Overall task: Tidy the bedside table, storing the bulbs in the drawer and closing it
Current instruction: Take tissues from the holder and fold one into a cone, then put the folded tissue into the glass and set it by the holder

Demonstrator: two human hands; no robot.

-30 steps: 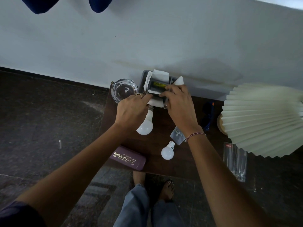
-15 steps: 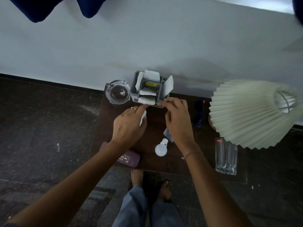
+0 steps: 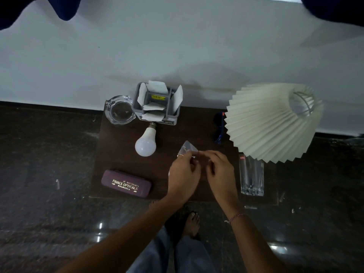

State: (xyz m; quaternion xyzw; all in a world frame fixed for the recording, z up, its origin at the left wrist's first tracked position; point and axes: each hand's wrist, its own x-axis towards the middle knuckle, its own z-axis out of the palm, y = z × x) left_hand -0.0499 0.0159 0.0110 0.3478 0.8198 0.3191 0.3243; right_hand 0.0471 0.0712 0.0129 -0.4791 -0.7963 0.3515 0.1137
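A large white bulb (image 3: 145,144) lies on the dark brown bedside table (image 3: 122,146), its base pointing at the grey organizer. A small bulb (image 3: 169,173) shows only as a white sliver at the left edge of my left hand (image 3: 184,174), which hides the rest of it. Both hands hover over the table's middle. A small clear plastic packet (image 3: 189,149) is pinched by its near edge between the fingertips of my left hand and my right hand (image 3: 218,170). No drawer is in view.
A grey organizer with papers (image 3: 156,104) and a glass ashtray (image 3: 119,110) stand at the back by the wall. A purple glasses case (image 3: 126,186) lies front left. A pleated lamp shade (image 3: 273,123), blue glasses (image 3: 219,128) and a drinking glass (image 3: 252,178) are on the right.
Both hands have left the grey organizer and drawn back toward me to the table's middle. They now pinch the clear packet, which has shifted. The large bulb is uncovered.
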